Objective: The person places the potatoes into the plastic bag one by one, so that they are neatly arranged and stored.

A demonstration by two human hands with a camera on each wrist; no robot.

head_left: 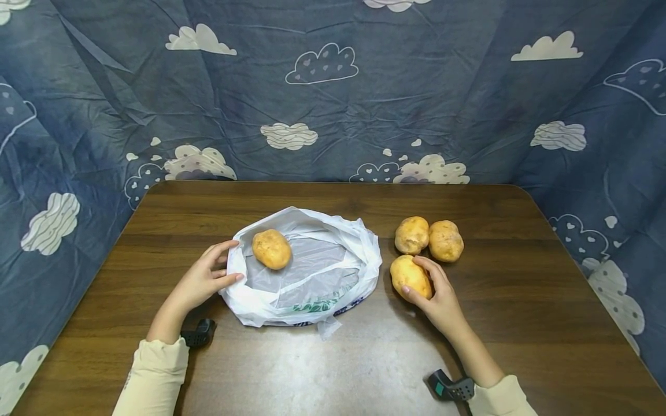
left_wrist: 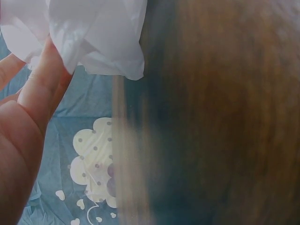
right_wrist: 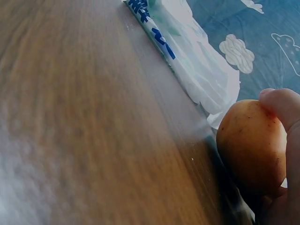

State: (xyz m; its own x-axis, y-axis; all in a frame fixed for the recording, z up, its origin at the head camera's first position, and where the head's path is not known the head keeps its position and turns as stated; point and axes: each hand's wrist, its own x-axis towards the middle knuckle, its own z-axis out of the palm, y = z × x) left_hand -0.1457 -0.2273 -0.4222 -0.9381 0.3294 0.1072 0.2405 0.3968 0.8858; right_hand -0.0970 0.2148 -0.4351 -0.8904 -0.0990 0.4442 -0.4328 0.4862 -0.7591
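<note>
A white plastic bag (head_left: 364, 248) lies spread on the table with its mouth facing up. One potato (head_left: 272, 249) is inside it, at the left. My left hand (head_left: 200, 280) holds the bag's left rim, fingers and thumb at its edge; the left wrist view shows the thumb (left_wrist: 40, 86) against the white plastic. To the right of the bag, my right hand (head_left: 437, 292) grips another potato (head_left: 408, 276) between thumb and fingers. That potato (right_wrist: 248, 145) fills the lower right of the right wrist view. Whether it touches the table I cannot tell.
Two more potatoes, one on the left (head_left: 412, 235) and one on the right (head_left: 446, 241), sit side by side just behind the right hand. The brown wooden table (head_left: 322, 375) ends at a blue cloud-patterned curtain (head_left: 322, 110) behind and at both sides.
</note>
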